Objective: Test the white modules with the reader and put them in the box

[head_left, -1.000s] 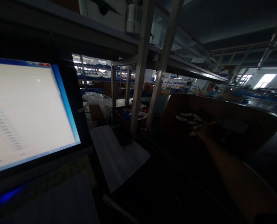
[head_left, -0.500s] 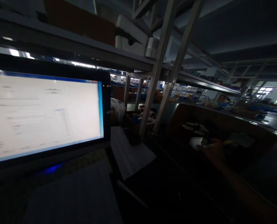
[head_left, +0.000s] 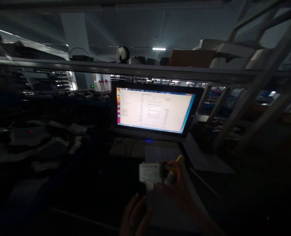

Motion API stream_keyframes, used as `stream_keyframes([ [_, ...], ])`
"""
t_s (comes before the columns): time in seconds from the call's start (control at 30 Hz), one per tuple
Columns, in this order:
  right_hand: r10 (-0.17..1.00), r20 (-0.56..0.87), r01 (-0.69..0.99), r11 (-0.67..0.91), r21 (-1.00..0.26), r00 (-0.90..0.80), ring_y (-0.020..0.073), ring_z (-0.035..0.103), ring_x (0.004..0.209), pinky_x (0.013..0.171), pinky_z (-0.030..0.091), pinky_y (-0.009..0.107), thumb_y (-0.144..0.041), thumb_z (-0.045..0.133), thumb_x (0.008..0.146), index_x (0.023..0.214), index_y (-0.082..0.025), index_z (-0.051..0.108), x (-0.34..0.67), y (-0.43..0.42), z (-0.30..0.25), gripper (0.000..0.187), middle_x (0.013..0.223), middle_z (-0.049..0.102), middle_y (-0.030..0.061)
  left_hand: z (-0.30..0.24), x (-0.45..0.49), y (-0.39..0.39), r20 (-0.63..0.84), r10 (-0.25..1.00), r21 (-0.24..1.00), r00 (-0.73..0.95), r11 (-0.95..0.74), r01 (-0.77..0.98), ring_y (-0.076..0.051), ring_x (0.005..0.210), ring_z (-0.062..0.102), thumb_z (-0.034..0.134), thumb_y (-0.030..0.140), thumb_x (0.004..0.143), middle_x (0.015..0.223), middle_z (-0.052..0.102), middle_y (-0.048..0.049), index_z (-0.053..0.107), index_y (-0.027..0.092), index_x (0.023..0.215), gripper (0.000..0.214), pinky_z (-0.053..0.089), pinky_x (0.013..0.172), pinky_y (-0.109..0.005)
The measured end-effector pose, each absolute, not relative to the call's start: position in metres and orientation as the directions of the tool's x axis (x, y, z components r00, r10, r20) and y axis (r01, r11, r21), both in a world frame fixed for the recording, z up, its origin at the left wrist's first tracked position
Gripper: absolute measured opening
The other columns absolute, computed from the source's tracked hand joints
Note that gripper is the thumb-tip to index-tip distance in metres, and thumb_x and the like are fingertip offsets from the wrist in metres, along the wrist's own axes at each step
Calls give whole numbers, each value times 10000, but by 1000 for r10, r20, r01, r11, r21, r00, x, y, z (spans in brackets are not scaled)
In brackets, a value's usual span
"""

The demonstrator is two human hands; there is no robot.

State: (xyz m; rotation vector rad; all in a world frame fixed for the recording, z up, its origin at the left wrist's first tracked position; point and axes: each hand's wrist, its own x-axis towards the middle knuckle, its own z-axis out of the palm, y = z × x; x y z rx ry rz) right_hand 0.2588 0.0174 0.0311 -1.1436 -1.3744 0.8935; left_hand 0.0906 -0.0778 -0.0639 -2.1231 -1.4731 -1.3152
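My right hand [head_left: 176, 183] grips a small white box with printed text [head_left: 150, 172] by its right side. Tucked in the same hand is a yellow-and-white pen-like object [head_left: 173, 172]; its exact kind is too dark to make out. Below the box, at the bottom of the view, my left hand [head_left: 135, 214] has its fingers apart and holds nothing. It is close to the box, but I see no contact. White paper [head_left: 162, 152] lies under and behind the box.
A lit monitor [head_left: 155, 109] stands behind, with a keyboard [head_left: 125, 147] before it. Several pale devices lie at left, among them a grey-white case with a red light [head_left: 28, 135]. A thin pen-like stick [head_left: 204, 182] rests at right. A shelf [head_left: 98, 67] crosses overhead.
The view has swung left, away from the dark bin at right. My right hand has brought the white box from that bin to before the monitor. My left hand has come into view.
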Motion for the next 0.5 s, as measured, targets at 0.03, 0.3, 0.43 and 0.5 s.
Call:
stream_keyframes([
  [0.03, 967, 255, 130, 252, -959, -1, 205, 620, 881, 718, 537, 332, -293, 786, 492, 1028, -271, 430, 233, 21, 25, 644, 1109, 596, 51, -61, 83, -79, 790, 608, 264, 83, -459, 848, -267, 1251, 504, 585, 100, 751, 1248, 616, -65, 338, 368, 1418, 760, 550, 915, -425],
  [0.3, 926, 344, 182, 369, -912, -155, 208, 569, 911, 790, 495, 362, -285, 773, 491, 1044, -238, 468, 166, 56, -11, 633, 1017, 584, 28, -37, 18, -78, 812, 583, 177, 11, -264, 948, -254, 1303, 428, 502, 118, 847, 1326, 530, -88, 507, 235, 1283, 451, 529, 929, -381],
  [0.43, 900, 367, 202, 414, -887, -234, 213, 587, 889, 773, 503, 365, -320, 799, 493, 1023, -235, 477, 186, 61, -15, 626, 1000, 602, 32, -30, 21, -59, 802, 597, 179, 22, -276, 944, -272, 1319, 402, 499, 145, 854, 1371, 481, -104, 497, 212, 1288, 439, 509, 960, -416],
  [0.5, 894, 371, 181, 419, -890, -250, 224, 603, 918, 777, 511, 369, -349, 822, 485, 1018, -249, 471, 197, 60, -13, 646, 1033, 619, 41, -27, 27, -48, 800, 599, 175, 28, -279, 944, -294, 1328, 388, 519, 165, 851, 1394, 452, -120, 483, 207, 1301, 453, 501, 967, -444],
])
